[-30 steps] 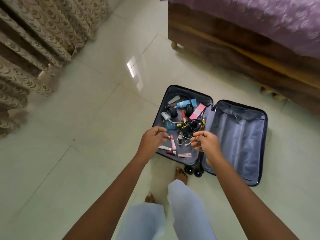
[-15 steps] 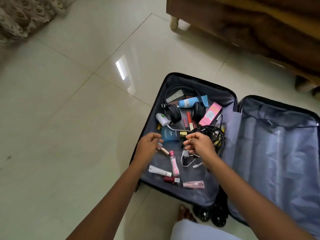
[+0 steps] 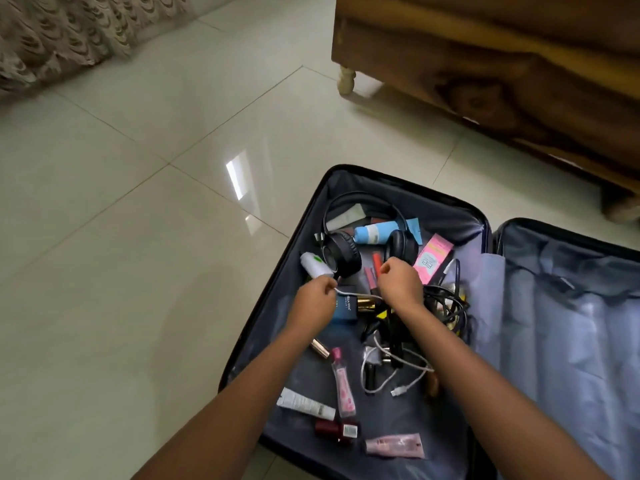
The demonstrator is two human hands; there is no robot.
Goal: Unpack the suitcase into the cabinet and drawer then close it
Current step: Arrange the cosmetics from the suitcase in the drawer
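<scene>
Two-handed over glossy tubes [image 3: 394, 445], padded headphones [image 3: 343, 258] in lined suitcase [image 3: 398, 192], lower right; pinches white cable [image 3: 349, 293] with left hand [image 3: 313, 303]; right hand [image 3: 400, 284] curled, hold unclear.

We see a glossy pale tiled floor [image 3: 138, 271] bearing an open navy hard-shell suitcase [image 3: 571, 341], with a dark wooden bed frame [image 3: 502, 98] standing nearby on a cream turned leg [image 3: 346, 79].
</scene>
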